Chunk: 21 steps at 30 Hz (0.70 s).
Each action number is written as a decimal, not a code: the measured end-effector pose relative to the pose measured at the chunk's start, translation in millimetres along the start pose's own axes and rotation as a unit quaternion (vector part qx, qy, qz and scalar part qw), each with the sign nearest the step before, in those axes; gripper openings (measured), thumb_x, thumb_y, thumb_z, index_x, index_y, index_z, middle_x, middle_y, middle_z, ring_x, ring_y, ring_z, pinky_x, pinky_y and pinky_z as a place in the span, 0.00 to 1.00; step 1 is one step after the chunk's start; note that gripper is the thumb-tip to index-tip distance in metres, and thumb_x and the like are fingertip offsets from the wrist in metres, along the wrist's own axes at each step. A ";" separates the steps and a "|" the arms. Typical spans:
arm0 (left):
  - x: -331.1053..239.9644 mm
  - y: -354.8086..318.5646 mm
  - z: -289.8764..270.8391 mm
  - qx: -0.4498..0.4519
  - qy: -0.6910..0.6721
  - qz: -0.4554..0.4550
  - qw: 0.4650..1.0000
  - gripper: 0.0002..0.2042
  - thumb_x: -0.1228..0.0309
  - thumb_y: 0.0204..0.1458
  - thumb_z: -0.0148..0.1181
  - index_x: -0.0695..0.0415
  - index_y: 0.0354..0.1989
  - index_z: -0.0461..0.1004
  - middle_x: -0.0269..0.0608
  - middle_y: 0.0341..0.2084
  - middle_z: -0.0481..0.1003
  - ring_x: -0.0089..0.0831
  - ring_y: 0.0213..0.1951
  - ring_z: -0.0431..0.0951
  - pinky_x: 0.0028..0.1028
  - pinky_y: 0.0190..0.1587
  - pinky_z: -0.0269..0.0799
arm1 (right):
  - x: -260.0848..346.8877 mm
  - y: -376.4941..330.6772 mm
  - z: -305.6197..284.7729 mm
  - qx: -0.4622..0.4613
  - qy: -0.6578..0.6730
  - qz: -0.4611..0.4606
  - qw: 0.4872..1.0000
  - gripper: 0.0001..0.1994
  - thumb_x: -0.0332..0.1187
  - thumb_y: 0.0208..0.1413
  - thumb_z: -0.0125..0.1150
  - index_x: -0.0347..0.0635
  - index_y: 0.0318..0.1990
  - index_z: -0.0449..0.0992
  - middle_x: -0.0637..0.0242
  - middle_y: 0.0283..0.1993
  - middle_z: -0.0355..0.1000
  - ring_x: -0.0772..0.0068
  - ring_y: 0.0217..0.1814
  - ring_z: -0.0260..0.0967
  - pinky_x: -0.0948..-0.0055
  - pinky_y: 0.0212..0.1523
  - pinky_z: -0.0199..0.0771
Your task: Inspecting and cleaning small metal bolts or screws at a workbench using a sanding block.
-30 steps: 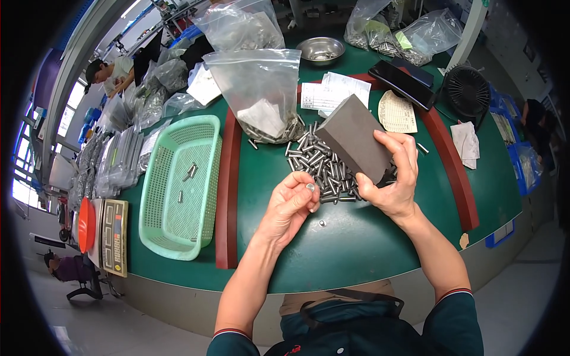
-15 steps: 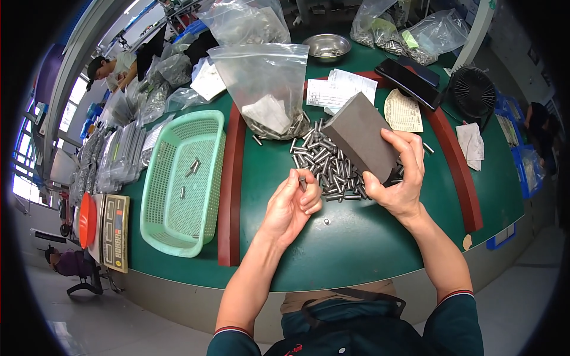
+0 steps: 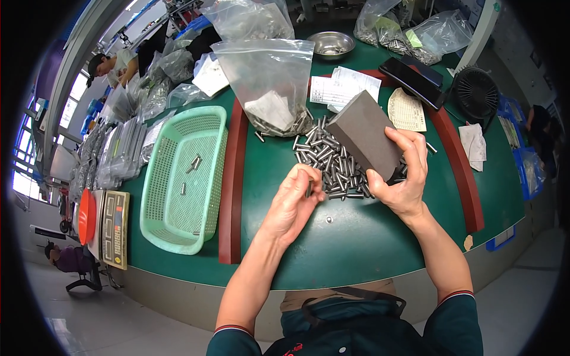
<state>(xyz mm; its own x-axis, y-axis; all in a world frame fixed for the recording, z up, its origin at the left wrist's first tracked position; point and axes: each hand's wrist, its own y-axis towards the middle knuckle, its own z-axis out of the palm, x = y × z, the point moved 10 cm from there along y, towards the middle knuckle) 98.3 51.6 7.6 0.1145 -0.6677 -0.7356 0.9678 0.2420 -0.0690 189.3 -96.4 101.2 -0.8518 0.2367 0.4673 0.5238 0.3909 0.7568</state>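
My right hand grips a dark grey rectangular block, tilted, its lower end over a heap of small metal pins. To the left of the heap's near edge, my left hand is closed, palm up, with one metal pin between thumb and fingers. Most of that pin is hidden by the fingers. A single small round piece stands apart on the green table, between my forearms. Behind the heap leans a clear zip bag with more pins and a white paper inside.
A green plastic basket with a few pins stands left, beyond a dark red bar. Another red bar curves along the right. Further out are a scale, a black fan, a phone and a steel bowl.
My left hand's fingers have shifted on the pin, turning it further into the hand. The right hand still holds the block in nearly the same pose. The whole view has moved slightly.
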 end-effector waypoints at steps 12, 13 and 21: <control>4.3 0.5 0.6 0.033 -0.034 -0.043 0.998 0.14 0.60 0.57 0.55 0.59 0.36 0.71 0.28 0.17 0.60 0.17 0.22 0.56 0.20 0.28 0.55 | -1.6 0.2 -1.3 -0.008 0.005 0.003 1.000 0.32 0.36 0.26 0.68 0.41 0.48 0.71 0.59 0.44 0.66 0.61 0.45 0.64 0.64 0.46 0.59; 5.1 0.0 1.3 0.030 -0.049 -0.050 0.997 0.13 0.61 0.57 0.54 0.59 0.37 0.71 0.29 0.18 0.61 0.17 0.21 0.57 0.20 0.28 0.56 | -1.9 0.4 -1.3 -0.007 0.005 0.005 1.000 0.32 0.36 0.26 0.68 0.41 0.48 0.71 0.59 0.44 0.66 0.61 0.46 0.64 0.64 0.46 0.59; 5.8 -0.9 -0.9 0.020 -0.072 -0.059 0.996 0.08 0.67 0.59 0.52 0.60 0.38 0.70 0.32 0.20 0.65 0.20 0.24 0.61 0.22 0.29 0.59 | -4.1 -0.5 0.2 -0.002 0.005 0.010 1.000 0.33 0.37 0.26 0.68 0.41 0.48 0.71 0.59 0.44 0.66 0.60 0.46 0.64 0.64 0.47 0.59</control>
<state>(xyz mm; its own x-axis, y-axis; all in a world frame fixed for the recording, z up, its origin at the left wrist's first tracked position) 97.8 48.1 2.8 0.0281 -0.7840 -0.6201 0.9841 0.1305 -0.1204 192.5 -97.4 98.7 -0.8416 0.2360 0.4858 0.5400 0.3823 0.7498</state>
